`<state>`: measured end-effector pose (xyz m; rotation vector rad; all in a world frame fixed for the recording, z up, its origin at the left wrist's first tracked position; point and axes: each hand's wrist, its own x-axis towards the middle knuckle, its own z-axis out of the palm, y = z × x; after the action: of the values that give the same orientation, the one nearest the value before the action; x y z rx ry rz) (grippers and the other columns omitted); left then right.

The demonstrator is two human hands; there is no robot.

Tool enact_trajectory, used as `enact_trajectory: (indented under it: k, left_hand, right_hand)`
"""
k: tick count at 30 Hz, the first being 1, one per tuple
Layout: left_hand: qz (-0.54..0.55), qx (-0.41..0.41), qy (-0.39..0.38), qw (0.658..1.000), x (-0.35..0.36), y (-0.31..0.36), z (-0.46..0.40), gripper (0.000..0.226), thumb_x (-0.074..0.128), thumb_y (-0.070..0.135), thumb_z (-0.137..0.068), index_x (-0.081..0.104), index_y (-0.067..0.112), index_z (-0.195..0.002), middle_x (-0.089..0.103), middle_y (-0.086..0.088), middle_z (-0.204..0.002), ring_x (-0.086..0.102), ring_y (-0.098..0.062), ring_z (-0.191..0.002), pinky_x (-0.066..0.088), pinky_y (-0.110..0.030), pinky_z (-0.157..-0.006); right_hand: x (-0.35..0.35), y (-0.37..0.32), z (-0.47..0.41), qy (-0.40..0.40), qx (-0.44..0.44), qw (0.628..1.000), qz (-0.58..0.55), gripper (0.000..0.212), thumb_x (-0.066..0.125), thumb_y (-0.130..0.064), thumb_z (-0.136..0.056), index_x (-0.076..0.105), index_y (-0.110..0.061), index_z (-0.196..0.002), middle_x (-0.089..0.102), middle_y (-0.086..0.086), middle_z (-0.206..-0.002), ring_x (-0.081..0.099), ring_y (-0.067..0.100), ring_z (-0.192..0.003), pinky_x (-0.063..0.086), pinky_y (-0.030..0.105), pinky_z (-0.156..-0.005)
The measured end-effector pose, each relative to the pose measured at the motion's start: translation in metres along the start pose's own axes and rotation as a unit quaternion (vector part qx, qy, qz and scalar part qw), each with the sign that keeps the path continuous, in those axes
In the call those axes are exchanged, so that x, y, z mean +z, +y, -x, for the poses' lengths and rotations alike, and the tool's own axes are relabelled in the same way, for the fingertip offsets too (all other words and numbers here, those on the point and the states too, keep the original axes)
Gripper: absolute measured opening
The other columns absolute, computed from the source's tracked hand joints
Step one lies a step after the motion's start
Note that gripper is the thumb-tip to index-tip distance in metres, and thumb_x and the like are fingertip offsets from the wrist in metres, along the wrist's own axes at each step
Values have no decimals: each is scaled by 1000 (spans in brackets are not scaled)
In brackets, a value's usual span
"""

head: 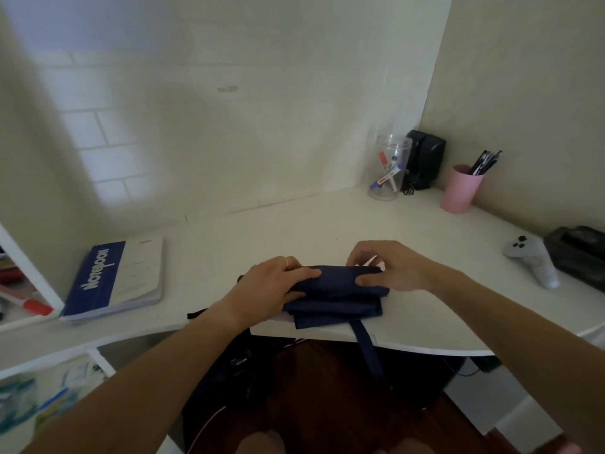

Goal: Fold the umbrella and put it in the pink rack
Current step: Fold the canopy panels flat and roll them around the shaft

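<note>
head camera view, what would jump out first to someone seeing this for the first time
Both hands press on a navy folded umbrella at the desk's near edge, left hand on its left end, right hand on its right, with its strap hanging off the edge. After that, the pink cup of pens in the far right corner and the blue notebook at the left stand out.

Both hands (278,283) (389,268) down, fingers (307,273) curled.
</note>
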<state>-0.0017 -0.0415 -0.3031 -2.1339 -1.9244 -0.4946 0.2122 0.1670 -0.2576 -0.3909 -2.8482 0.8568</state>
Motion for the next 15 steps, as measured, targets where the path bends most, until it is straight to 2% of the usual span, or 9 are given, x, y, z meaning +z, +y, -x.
enact_trajectory:
  k: [2,3,6,9,10,12,15]
  left_hand:
    - [-35,18,13,999,2,4,-3,41,68,25,-93,57,26,-132,59,-5,-113,58,-22,-94,56,-41,-69]
    - [-38,22,17,999,2,6,-5,39,70,23,-91,58,25,-129,58,-5,-112,56,-22,-94,56,-41,-68]
    - [51,-18,6,999,-6,8,-9,45,75,24,-84,56,31,-124,54,0,-112,53,-17,-97,51,-32,-79]
    - [179,-114,-65,975,-13,7,-15,54,74,47,-84,52,36,-132,55,7,-121,53,-9,-107,44,-20,-89]
    - [185,-131,-83,970,-13,8,-16,58,71,53,-86,52,33,-136,56,7,-126,54,-10,-112,44,-22,-94]
    - [171,-133,-77,973,-11,8,-17,57,69,52,-89,57,26,-138,63,5,-130,58,-12,-115,46,-30,-100]
    - [146,-107,-27,983,-7,12,-15,44,72,45,-86,66,22,-123,69,4,-113,63,-15,-100,51,-39,-91]
  right_hand:
    - [-4,-2,-1,-38,33,998,39,45,78,-25,-84,63,-25,-127,66,-8,-121,62,10,-109,50,31,-98]
    - [-4,-4,-1,-41,33,997,62,47,78,-26,-84,63,-23,-128,68,-6,-121,62,12,-108,51,32,-96]
    - [4,-6,2,8,4,993,118,39,80,-27,-78,70,-21,-116,72,-2,-109,63,16,-97,51,35,-87]
    - [17,0,13,89,-43,985,139,37,79,-24,-74,68,-18,-109,67,1,-104,58,21,-95,47,36,-82]
    - [21,3,17,109,-73,980,150,36,78,-22,-72,67,-17,-106,66,2,-101,57,22,-93,45,36,-78]
    - [27,4,20,119,-112,968,189,35,78,-20,-70,62,-17,-102,62,0,-97,52,20,-86,38,31,-71]
    - [22,-3,20,89,-105,970,199,41,80,-25,-68,58,-21,-101,56,-8,-97,45,12,-83,33,25,-68]
